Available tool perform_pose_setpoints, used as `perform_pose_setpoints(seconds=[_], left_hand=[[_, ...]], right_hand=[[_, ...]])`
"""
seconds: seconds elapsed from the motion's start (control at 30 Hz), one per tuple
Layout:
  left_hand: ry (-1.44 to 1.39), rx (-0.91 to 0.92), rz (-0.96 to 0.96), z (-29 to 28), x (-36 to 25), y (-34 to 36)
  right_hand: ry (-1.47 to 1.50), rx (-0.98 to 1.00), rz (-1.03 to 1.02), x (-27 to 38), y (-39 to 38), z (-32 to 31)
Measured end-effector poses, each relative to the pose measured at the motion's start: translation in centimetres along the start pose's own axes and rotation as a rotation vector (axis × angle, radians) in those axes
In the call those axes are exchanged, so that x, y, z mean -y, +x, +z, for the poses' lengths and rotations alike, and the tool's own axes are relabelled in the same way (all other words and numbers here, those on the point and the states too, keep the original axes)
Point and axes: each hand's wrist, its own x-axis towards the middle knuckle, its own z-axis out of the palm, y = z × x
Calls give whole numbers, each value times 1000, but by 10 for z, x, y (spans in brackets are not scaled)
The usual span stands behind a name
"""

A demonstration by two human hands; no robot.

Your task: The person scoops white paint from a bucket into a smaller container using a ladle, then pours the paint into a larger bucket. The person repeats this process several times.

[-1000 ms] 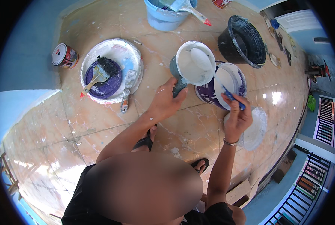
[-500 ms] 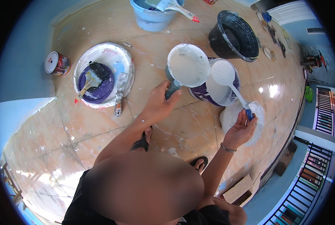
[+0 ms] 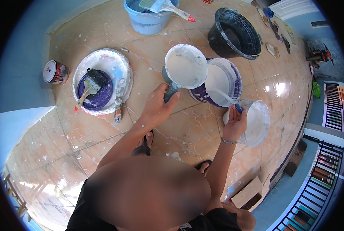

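My left hand (image 3: pixel 156 106) grips the handle of a grey dipper (image 3: pixel 165 76) whose inside is coated in white and holds white paint. Close to its right stands a purple paint bucket (image 3: pixel 198 96) with white paint in it. My right hand (image 3: pixel 235 125) pinches the blue end of a white ladle (image 3: pixel 222 94). The ladle's shaft slopes down into the purple bucket, and its head is hidden in the paint. Just beyond my right hand is a whitish bucket (image 3: pixel 258 119), its inside smeared white.
Left lies a white lid (image 3: pixel 120 63) bearing a purple lid (image 3: pixel 91 104), a paintbrush (image 3: pixel 89 90) and a scraper (image 3: pixel 119 102). A paint can (image 3: pixel 56 73) stands by the wall. Farther off are a blue bucket (image 3: pixel 149 24) with a wide brush (image 3: pixel 166 5) and a black bucket (image 3: pixel 222 46).
My right hand has moved left and slightly down. The ladle's perforated head, earlier visible above the purple bucket, has sunk into the paint. My left hand still holds the dipper at nearly the same place.
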Motion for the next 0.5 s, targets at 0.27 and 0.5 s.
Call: perform_pose_setpoints(seconds=[0.27, 0.5], left_hand=[[22, -27, 78, 2, 2, 1], [70, -50, 102, 1, 0, 0]], right_hand=[[207, 59, 32, 34, 8, -36], [227, 220, -35, 81, -5, 4]])
